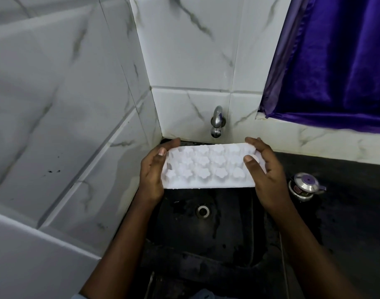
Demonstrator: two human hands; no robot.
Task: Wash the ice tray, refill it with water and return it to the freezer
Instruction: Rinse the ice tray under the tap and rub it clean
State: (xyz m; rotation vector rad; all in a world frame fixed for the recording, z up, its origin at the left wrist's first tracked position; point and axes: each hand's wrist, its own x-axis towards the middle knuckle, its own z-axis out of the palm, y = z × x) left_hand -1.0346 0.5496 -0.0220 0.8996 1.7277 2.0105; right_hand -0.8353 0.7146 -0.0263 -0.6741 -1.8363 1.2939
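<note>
A white ice tray [208, 167] with flower-shaped moulds is held level above a dark sink [228, 229], just near of the steel tap [216, 121] on the far tiled wall. Its left end is clasped by the left hand [151, 171], thumb on top; its right end is clasped by the right hand [264, 169], thumb pressed on the rim. A small steel pot [304, 186] is seen on the dark counter [346, 201] to the right. A purple curtain [335, 61] is hung at far right.
</note>
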